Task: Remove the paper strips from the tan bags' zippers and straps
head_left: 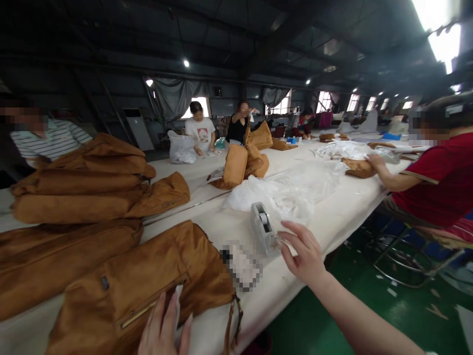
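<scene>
A brown bag (pixel 155 261) with zippers lies on the near part of the white table. My left hand (pixel 164 328) is on its front, with fingers stretched out beside the zipper. A narrow whitish piece (pixel 179 301) shows between those fingers; whether they grip it I cannot tell. My right hand (pixel 305 254) is at the cutting end of a grey tape dispenser (pixel 263 229), fingers apart and slightly bent. No strip of tape shows clearly in them. A blurred-out phone-shaped object (pixel 244 266) lies between the bag and the dispenser.
More brown bags (pixel 81 182) are piled at the left, others (pixel 236 165) stand mid-table. Clear plastic bags (pixel 281 192) lie behind the dispenser. A person in red (pixel 436 172) sits at the right, handling a brown piece (pixel 358 167). Other people work across the table (pixel 207 217).
</scene>
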The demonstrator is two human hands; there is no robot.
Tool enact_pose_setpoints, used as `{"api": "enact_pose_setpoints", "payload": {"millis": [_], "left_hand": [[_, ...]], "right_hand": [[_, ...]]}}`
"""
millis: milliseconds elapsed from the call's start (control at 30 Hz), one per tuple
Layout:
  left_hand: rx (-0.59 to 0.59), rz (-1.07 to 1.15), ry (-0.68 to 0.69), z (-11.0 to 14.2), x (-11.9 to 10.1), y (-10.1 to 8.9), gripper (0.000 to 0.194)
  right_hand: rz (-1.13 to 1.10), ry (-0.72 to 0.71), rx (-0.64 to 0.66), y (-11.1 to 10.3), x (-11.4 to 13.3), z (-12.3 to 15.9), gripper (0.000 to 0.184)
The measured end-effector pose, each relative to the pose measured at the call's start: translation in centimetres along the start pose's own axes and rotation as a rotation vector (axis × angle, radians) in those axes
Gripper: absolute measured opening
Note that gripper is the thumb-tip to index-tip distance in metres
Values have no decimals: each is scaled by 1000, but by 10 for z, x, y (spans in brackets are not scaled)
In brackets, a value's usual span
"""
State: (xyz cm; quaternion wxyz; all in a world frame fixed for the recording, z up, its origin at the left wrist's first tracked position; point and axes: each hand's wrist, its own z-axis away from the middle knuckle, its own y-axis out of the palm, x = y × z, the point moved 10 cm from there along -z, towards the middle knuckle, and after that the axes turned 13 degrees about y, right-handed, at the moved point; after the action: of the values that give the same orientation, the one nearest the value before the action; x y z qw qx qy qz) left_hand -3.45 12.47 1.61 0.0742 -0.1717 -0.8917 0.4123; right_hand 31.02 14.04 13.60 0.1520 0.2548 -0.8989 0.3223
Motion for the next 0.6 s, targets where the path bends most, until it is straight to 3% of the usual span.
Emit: {"api": "enact_pose_setpoints", "payload": {"millis": [100,167,233,300,400,467,600], "left_hand": [[-94,156,-31,-16,-22,-52,53],[-55,300,-6,-23,-43,-79,46],[71,475,-4,-22,-62,-91,42],[192,632,-97,-10,-71,-93,40],[313,861,-291,13,-76,-78,37],[368,983,-391,25,-78,-63,35],[364,970,-582,44,-57,-41,33]], "right_hand": [[-440,-82,225,-9,71,31,30],[-707,-126,425,-8,112,46,32],[-908,-165,593,-3,144,57,31],[-1029,-166,706,5,164,65,28],[-1094,-124,810,22,174,75,25],[-1069,-58,862,37,168,83,25],[-837,266,861,78,115,96,26]]}}
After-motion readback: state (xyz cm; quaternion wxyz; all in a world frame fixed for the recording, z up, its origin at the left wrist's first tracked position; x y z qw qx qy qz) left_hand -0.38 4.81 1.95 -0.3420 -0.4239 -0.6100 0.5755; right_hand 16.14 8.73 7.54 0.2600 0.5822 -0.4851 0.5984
